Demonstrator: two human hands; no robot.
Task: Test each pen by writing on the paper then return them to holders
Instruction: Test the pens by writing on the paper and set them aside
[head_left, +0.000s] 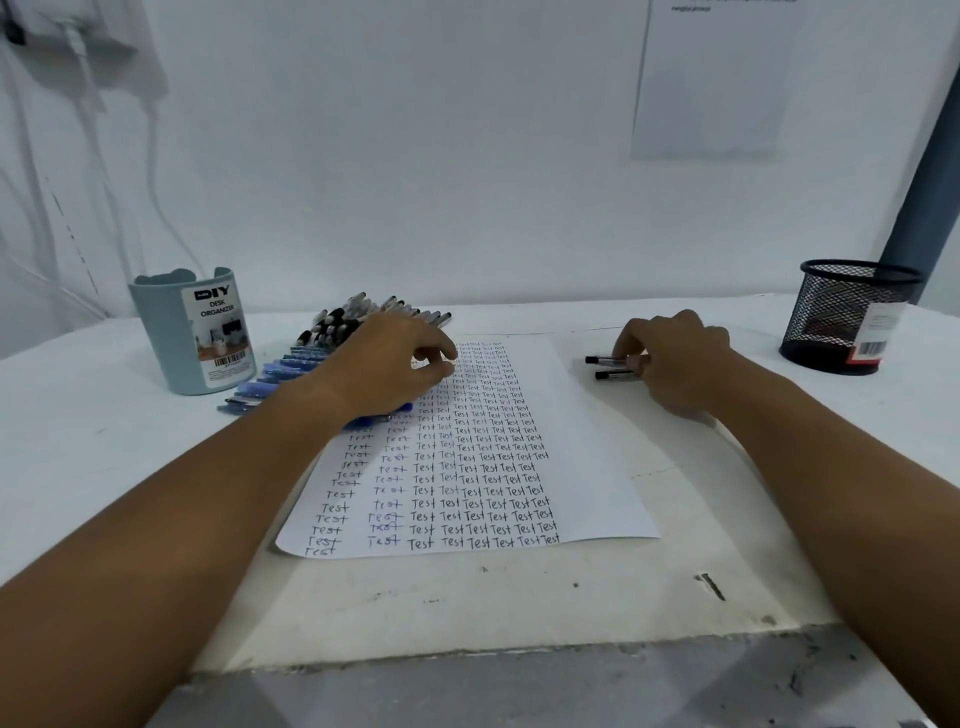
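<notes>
— Hands first, please: what are yours doing now?

— Your right hand (675, 361) is lying on the table (78, 467) to the right of the paper (587, 441), and its curled fingers are pinching two black-capped pens (608, 366) that are lying side by side, tips to the left. Your left hand (395, 364) is hovering at the top left corner of the paper, fingers loosely bent. I cannot tell if it is holding anything; nothing is showing between the fingertips.

— And the big things around you?

— You are sitting at a white table against a white wall. The paper is lying in the middle, and it is almost full of columns of the word "Test", so much testing seems to be done already. The blue desk organizer (192, 332) is standing far left and the black mesh holder (847, 317) far right. I am seeing no pens standing up in either of them.

— So what is left?

— I judge most of the returning is still waiting. A pile of black pens (353, 319) and a row of blue pens (275, 379) are lying by the blue organizer, partly under your left hand. The two pens on the right are nearest to the mesh holder, well apart from it.
</notes>
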